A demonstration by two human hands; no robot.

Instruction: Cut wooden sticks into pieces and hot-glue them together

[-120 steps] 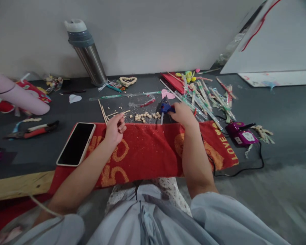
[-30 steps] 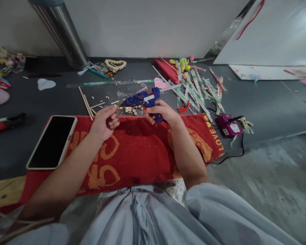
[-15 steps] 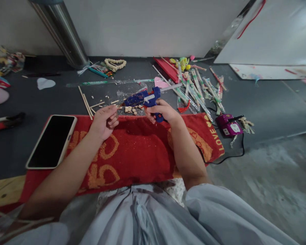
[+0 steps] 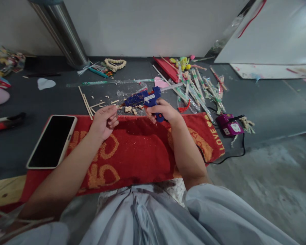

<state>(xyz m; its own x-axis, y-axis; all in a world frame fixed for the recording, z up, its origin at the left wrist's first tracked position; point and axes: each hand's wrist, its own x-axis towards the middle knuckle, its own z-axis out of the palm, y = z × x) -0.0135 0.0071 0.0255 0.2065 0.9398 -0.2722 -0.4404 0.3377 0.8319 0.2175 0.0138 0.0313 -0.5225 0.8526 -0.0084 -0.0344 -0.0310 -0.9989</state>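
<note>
Right hand (image 4: pixel 160 111) gripping glue gun (image 4: pixel 137 98) by its handle; left hand (image 4: pixel 104 121) curled closed, can't tell if it pinches anything; gun lies crosswise between hands, over table (image 4: pixel 267 98), nozzle pointing left, just beside left hand

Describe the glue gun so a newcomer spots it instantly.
Find the red towel. Over its far edge, the right hand grips the glue gun, aimed toward the left hand. Its blue body, with a pale stick jutting from the back, stands out from the wrapped sticks nearby.
</note>
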